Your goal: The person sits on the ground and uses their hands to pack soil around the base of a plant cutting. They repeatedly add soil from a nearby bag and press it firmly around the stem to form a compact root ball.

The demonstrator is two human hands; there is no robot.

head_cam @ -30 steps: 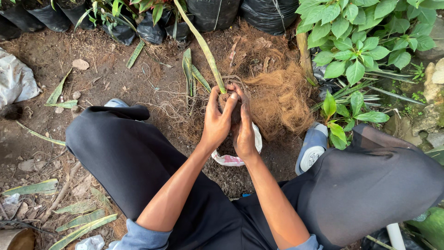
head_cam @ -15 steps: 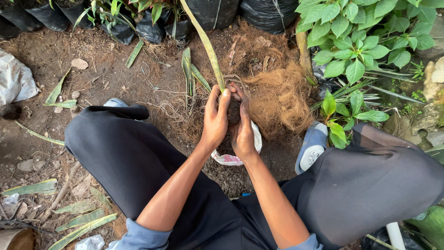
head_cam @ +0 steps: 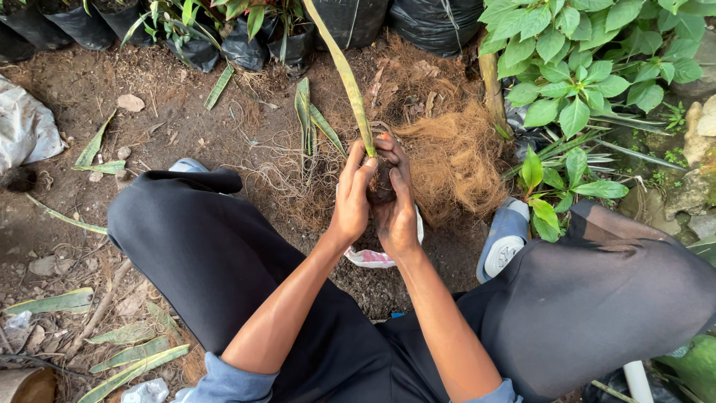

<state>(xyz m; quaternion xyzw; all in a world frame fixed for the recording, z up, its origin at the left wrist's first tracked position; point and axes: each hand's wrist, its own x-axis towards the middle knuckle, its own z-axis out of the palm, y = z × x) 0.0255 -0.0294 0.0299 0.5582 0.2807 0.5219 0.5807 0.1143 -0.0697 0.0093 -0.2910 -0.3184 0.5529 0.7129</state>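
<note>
My left hand (head_cam: 350,201) and my right hand (head_cam: 397,203) are cupped together around the dark root clump (head_cam: 380,188) at the base of a long green leaf (head_cam: 344,71) that rises toward the top of the view. Both hands press the clump from either side. Under them lies a white plastic bag (head_cam: 373,257), partly hidden. A heap of brown coconut fibre (head_cam: 451,160) sits just right of my hands on the soil.
Black nursery bags (head_cam: 201,48) with plants line the far edge. A leafy green bush (head_cam: 582,82) stands at right. Cut leaves (head_cam: 309,119) lie on the soil. My knees in dark trousers (head_cam: 201,246) flank the spot; a shoe (head_cam: 506,239) is at right.
My hands have stayed closed around the root clump, shifting only slightly; the leaf leans about the same.
</note>
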